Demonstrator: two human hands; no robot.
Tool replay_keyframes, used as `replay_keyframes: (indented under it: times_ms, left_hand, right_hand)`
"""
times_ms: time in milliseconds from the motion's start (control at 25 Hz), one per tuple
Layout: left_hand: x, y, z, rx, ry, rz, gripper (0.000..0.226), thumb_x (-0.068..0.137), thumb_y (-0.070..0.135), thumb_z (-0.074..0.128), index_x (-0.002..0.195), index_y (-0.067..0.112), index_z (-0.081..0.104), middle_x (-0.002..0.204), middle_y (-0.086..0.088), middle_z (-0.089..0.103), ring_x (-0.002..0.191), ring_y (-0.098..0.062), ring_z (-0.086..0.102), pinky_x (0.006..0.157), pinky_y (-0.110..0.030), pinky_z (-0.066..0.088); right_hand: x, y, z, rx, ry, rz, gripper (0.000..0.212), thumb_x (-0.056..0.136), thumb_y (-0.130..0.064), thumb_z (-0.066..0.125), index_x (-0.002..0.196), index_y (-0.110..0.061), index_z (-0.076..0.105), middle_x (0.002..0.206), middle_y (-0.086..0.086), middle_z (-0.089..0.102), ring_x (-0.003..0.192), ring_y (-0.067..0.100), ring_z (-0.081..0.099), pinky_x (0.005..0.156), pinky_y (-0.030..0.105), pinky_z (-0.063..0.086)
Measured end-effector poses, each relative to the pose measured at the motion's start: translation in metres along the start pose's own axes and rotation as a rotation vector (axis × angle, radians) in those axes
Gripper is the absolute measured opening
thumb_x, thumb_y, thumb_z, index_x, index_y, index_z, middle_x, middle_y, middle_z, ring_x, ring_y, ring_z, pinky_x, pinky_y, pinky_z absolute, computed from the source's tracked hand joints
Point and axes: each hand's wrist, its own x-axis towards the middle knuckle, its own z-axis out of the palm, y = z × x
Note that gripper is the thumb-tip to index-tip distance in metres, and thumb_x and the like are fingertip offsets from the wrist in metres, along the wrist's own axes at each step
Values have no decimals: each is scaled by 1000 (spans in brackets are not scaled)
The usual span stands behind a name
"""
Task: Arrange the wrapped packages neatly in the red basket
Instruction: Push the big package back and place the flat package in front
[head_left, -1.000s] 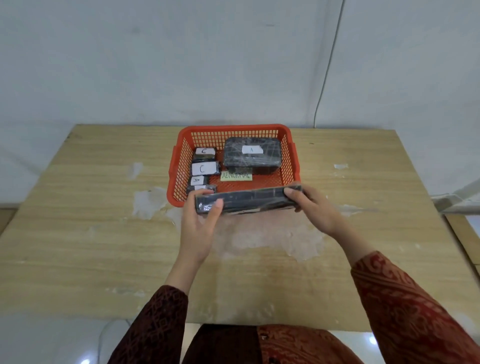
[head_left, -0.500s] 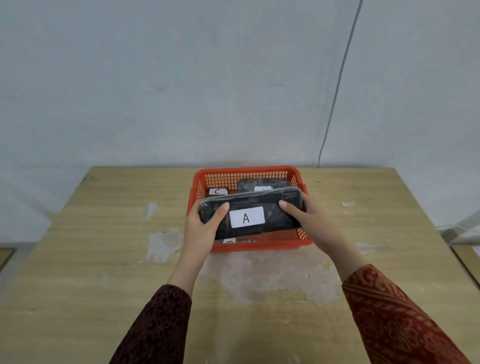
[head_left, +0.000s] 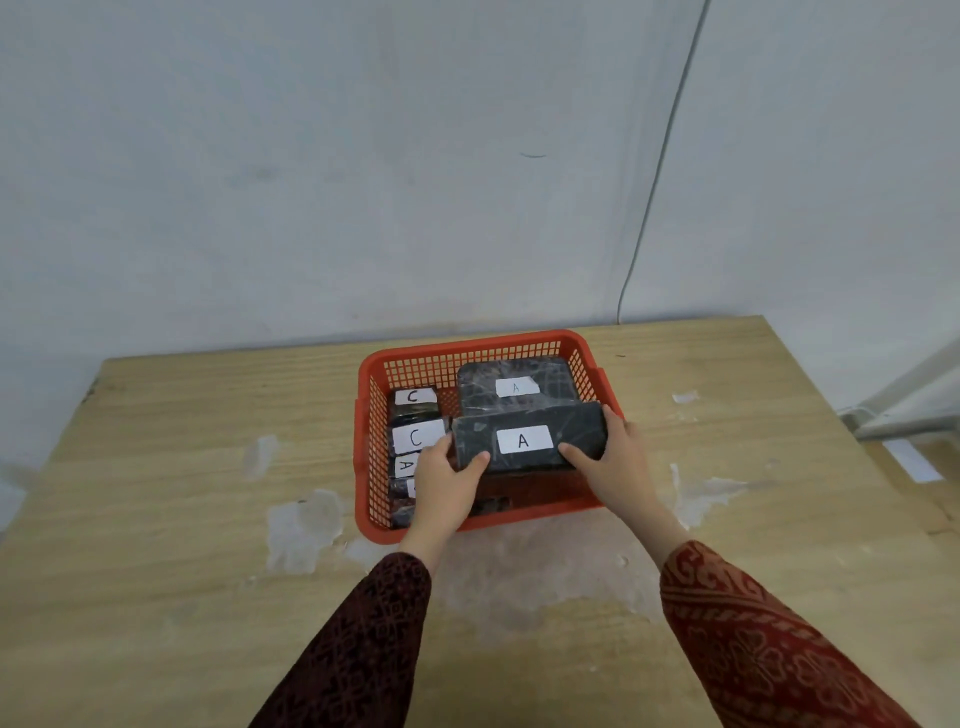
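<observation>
A red mesh basket (head_left: 366, 447) sits on the wooden table. Both hands hold a large black wrapped package labelled A (head_left: 527, 439) inside the basket's near right part. My left hand (head_left: 447, 483) grips its left end, my right hand (head_left: 608, 460) its right end. Behind it lies another large package labelled A (head_left: 514, 382). Along the basket's left side stand smaller packages: one labelled C (head_left: 413, 400), a second labelled C (head_left: 415, 436) and one labelled A (head_left: 404, 466), partly hidden by my left hand.
The wooden table (head_left: 182, 519) has pale worn patches around the basket. A grey wall rises just behind the table, with a thin cable (head_left: 660, 166) running down it. A metal frame (head_left: 909, 405) stands off the table's right edge.
The package went from the table in front of the basket, up over the near rim, and down into the basket, its A label now facing up. Both hands kept their grip.
</observation>
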Motion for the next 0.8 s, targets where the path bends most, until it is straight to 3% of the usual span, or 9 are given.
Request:
replay_keyframes:
  times_ms: [120,320,480,800]
  left_hand:
    - [11,-14,8,94,-130,-43,47,86,31,67,129,15,57,126,-10,59,113,-19,54,91,-26,41]
    - [21,-29,14,247,-168,-21,60,82,37,70,133,12,51,129,-10,57,122,-27,51,102,-39,43]
    - [13,-29,17,290,-113,67,83,83,30,71,148,11,23,132,-10,55,119,-27,55,91,-30,46]
    - [9,-25,17,309,-114,96,79,83,21,71,147,15,25,136,-13,44,121,-29,50,97,-35,44]
  right_hand:
    - [-3,4,12,-200,-1,-66,75,83,-36,68,144,-13,32,145,18,33,133,33,28,110,45,31]
    - [-4,12,28,-395,-75,-71,73,87,-47,59,146,-17,29,155,20,16,140,36,18,113,46,26]
    - [2,12,35,-487,-52,-40,73,86,-49,58,146,-20,28,156,17,20,139,35,21,111,47,27]
    - [8,12,38,-538,-97,2,72,85,-46,61,144,-17,31,155,16,22,139,36,21,112,47,27]
